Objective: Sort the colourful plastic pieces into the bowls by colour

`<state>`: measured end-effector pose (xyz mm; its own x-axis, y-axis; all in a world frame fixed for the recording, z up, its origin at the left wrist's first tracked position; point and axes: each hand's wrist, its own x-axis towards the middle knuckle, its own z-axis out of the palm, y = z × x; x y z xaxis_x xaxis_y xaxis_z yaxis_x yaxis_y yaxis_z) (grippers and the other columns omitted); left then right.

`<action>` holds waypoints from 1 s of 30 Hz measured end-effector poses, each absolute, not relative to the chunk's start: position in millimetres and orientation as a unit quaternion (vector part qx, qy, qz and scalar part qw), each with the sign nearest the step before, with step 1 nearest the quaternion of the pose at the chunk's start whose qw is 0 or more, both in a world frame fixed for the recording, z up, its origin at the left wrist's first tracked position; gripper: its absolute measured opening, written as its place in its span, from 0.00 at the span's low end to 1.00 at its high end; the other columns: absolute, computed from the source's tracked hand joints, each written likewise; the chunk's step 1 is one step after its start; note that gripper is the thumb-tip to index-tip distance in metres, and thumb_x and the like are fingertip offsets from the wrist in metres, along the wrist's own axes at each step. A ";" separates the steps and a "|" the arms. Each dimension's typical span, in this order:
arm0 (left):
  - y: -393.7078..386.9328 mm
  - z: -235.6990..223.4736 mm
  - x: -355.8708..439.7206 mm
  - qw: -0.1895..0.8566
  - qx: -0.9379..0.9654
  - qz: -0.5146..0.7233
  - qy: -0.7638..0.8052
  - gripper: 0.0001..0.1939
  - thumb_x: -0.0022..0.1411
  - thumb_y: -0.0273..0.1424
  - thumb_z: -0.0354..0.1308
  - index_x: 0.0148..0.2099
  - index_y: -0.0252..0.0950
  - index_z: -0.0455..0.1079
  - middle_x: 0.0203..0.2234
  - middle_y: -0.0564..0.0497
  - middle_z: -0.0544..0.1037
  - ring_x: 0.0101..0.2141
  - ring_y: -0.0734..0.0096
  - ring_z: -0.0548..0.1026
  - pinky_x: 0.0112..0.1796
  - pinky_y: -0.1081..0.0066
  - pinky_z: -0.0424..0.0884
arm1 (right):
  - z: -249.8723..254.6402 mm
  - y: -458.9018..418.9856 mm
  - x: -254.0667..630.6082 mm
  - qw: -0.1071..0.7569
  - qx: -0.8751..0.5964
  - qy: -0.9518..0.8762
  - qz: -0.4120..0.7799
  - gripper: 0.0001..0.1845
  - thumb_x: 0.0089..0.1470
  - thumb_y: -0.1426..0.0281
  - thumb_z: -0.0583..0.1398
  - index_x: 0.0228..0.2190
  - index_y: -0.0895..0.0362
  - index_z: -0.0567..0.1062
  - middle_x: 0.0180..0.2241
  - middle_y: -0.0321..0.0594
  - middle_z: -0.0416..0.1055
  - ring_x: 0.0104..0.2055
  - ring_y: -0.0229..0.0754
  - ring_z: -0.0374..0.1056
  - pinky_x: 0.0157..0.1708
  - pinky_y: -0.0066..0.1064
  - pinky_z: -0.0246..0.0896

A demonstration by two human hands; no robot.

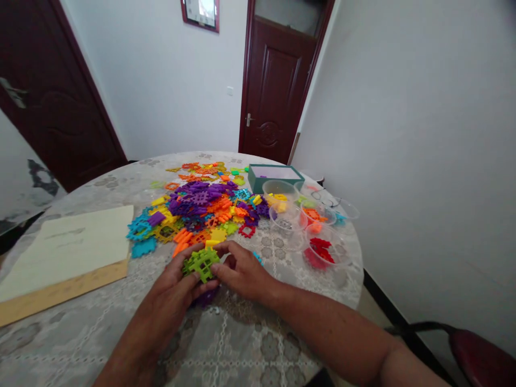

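Between my two hands is a lime-green plastic building piece point(202, 264) with a lattice of square holes and notched edges. My left hand point(177, 285) closes round its left side, thumb on the face. From the right, my right hand point(242, 271) pinches it with thumb and fingers. A purple piece point(206, 297) lies on the table just below the hands. Beyond them spreads a heap of loose building pieces point(197, 201) in purple, orange, yellow, blue and green. Fingers hide part of the green piece's edges.
Clear plastic bowls point(332, 236) at the right hold red, orange, yellow and green pieces. Behind them stands a green box point(258, 184). A large paper sheet point(76, 242) over a tan board point(68, 290) lies left. A patterned cloth point(242, 344) covers the round table.
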<state>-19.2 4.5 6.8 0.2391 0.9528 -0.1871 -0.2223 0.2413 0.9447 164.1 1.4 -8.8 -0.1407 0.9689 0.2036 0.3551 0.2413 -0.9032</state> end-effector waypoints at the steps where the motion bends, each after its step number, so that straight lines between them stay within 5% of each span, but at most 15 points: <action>1: 4.4 6.3 -19.4 0.650 0.445 0.433 0.438 0.34 0.57 0.32 0.66 0.66 0.45 0.67 0.59 0.43 0.77 0.52 0.52 0.81 0.46 0.59 0.83 | -10.2 1.3 163.5 0.423 -0.495 -0.658 0.378 0.21 0.61 0.64 0.65 0.54 0.50 0.72 0.45 0.36 0.75 0.32 0.34 0.68 0.32 0.27 0.62; 9: 4.3 4.1 -22.7 0.551 0.561 0.381 0.486 0.36 0.55 0.43 0.70 0.66 0.49 0.70 0.67 0.47 0.70 0.64 0.43 0.70 0.52 0.58 0.79 | -10.3 3.5 163.6 0.440 -0.434 -0.627 0.474 0.24 0.55 0.71 0.66 0.53 0.50 0.71 0.43 0.34 0.74 0.41 0.39 0.71 0.40 0.30 0.68; 14: 3.4 14.6 -21.2 0.644 0.465 0.413 0.446 0.39 0.52 0.42 0.74 0.65 0.46 0.69 0.62 0.41 0.75 0.53 0.45 0.81 0.43 0.56 0.84 | 31.3 -3.6 195.7 0.424 -0.473 -0.643 0.428 0.23 0.56 0.67 0.67 0.53 0.51 0.72 0.39 0.34 0.74 0.37 0.39 0.69 0.36 0.29 0.65; 20: 10.7 19.6 -34.8 0.592 0.392 0.547 0.443 0.30 0.46 0.37 0.77 0.52 0.39 0.78 0.47 0.45 0.84 0.43 0.53 0.84 0.35 0.65 0.85 | 96.4 0.1 310.3 0.373 -0.585 -0.685 0.221 0.25 0.59 0.64 0.65 0.57 0.52 0.73 0.41 0.39 0.75 0.35 0.39 0.69 0.35 0.30 0.66; 25: 19.3 20.7 -43.7 0.557 0.304 0.654 0.412 0.16 0.48 0.35 0.74 0.40 0.40 0.79 0.33 0.54 0.83 0.29 0.69 0.81 0.28 0.72 0.82 | 108.8 65.1 422.8 0.289 -0.774 -0.563 0.034 0.27 0.56 0.68 0.66 0.57 0.55 0.74 0.42 0.45 0.79 0.32 0.38 0.72 0.33 0.27 0.67; 30: 23.8 19.1 -48.5 0.541 0.261 0.682 0.417 0.12 0.50 0.35 0.73 0.38 0.42 0.78 0.29 0.57 0.81 0.27 0.73 0.77 0.26 0.78 0.79 | 104.6 107.7 470.1 0.273 -0.834 -0.480 0.019 0.26 0.53 0.72 0.67 0.54 0.65 0.76 0.36 0.51 0.80 0.30 0.42 0.75 0.33 0.30 0.69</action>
<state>-48.5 23.8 19.1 -0.2794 0.9554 -0.0958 -0.5202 -0.0668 0.8515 470.1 107.7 104.6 0.5390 0.8102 0.2305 0.7898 -0.3911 -0.4725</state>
